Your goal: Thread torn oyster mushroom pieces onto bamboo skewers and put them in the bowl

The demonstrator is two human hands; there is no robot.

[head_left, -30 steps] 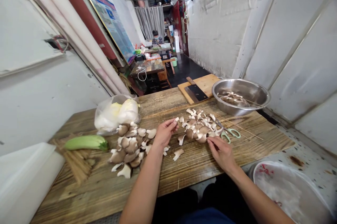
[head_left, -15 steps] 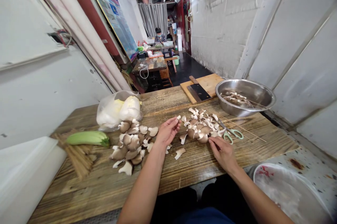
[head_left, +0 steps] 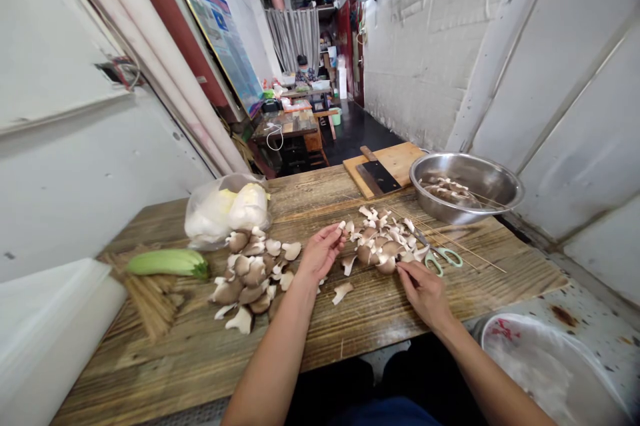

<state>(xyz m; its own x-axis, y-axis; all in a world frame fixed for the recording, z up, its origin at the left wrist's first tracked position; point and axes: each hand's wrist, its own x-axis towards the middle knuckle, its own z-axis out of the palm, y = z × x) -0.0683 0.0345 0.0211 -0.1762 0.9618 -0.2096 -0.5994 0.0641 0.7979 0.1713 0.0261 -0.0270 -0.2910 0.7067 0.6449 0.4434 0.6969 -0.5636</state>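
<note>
My left hand (head_left: 323, 249) is closed in a pinch on a small pale mushroom piece (head_left: 342, 225), held just left of a heap of oyster mushrooms (head_left: 377, 243). At that heap's near right edge, my right hand (head_left: 424, 287) pinches with thumb and forefinger; what is between the fingertips is too small to make out. Right of the heap lie scissors with pale green handles (head_left: 444, 257) and thin bamboo skewers (head_left: 465, 246). A larger pile of oyster mushrooms (head_left: 253, 273) sits left of my left forearm. One loose mushroom (head_left: 343, 293) lies between my hands.
A steel basin (head_left: 465, 213) with skewered mushrooms stands back right, beside a cutting board (head_left: 400, 159) bearing a cleaver (head_left: 379, 176). On the left are bagged cabbages (head_left: 247, 206), a green gourd (head_left: 165, 263) on a skewer bundle (head_left: 153, 313) and a plastic roll (head_left: 65, 339). A lined bin (head_left: 545, 359) stands lower right.
The view has shifted slightly, moving the scene a little to the right in the picture. Both hands keep their pinches and nearly the same places over the table.
</note>
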